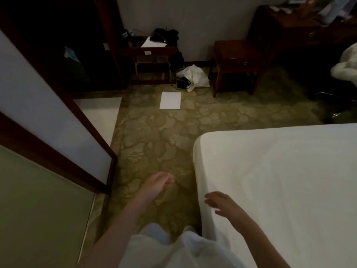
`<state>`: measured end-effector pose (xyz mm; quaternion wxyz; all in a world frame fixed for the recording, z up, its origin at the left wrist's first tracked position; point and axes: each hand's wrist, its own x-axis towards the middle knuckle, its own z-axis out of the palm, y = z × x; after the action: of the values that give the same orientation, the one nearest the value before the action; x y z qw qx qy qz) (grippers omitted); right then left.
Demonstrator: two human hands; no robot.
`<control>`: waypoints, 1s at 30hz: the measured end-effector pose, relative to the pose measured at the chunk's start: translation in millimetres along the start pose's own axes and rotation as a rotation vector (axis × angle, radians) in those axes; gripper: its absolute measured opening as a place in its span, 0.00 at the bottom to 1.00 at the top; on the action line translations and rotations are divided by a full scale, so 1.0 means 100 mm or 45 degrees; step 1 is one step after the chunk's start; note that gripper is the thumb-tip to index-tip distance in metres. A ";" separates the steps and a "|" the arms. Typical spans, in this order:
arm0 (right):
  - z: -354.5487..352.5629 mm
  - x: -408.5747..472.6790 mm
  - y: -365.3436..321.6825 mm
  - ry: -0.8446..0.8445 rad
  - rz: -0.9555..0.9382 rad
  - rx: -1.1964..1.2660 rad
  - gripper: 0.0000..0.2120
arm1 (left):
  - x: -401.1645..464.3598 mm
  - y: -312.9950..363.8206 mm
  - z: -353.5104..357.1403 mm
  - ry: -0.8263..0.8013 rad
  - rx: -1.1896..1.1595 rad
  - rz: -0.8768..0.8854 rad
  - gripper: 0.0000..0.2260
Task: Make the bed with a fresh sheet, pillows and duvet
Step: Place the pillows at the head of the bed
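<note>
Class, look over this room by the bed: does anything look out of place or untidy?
Yes. A white sheet of paper lies loose on the patterned carpet, and a crumpled white plastic bag with tangled black cables sits on the floor beside the small wooden table.

Both forearms are bare, no sleeves showing; a loose white garment [185,250] covers the torso.

White sheet [280,180]; olive floral carpet [154,136]; dark-brown nightstand [237,60].
</note>
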<state>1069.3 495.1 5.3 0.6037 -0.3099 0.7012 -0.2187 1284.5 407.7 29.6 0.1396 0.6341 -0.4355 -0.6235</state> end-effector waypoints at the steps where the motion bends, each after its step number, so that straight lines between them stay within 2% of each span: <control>1: -0.06 0.17 -0.22 -0.008 -0.018 -0.020 0.08 | 0.16 0.08 -0.06 0.020 -0.023 -0.023 0.11; 10: -0.41 1.74 -2.00 -0.178 -0.155 -0.010 0.12 | 1.63 0.74 -0.58 0.098 -0.057 -0.166 0.11; 13: -0.52 2.25 -2.53 -0.147 -0.210 0.087 0.09 | 2.26 1.10 -0.75 0.109 -0.031 -0.166 0.10; 16: -0.71 2.70 -2.88 -0.038 -0.189 0.185 0.11 | 2.79 1.62 -0.84 0.064 0.027 -0.172 0.10; 21: -1.23 3.11 -3.12 0.130 -0.119 0.297 0.14 | 3.61 2.60 -0.72 -0.041 0.122 -0.082 0.11; 26: -1.86 3.56 -3.08 0.350 0.052 0.475 0.11 | 4.39 3.53 -0.05 -0.257 0.198 -0.064 0.09; 30: -2.43 4.01 -2.99 0.446 0.231 0.592 0.10 | 5.02 4.35 0.60 -0.387 0.330 0.089 0.10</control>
<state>850.0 -14.5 -33.9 0.5456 -0.0570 0.7505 -0.3685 986.3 -188.0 -4.1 0.0110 0.5298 -0.5501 -0.6454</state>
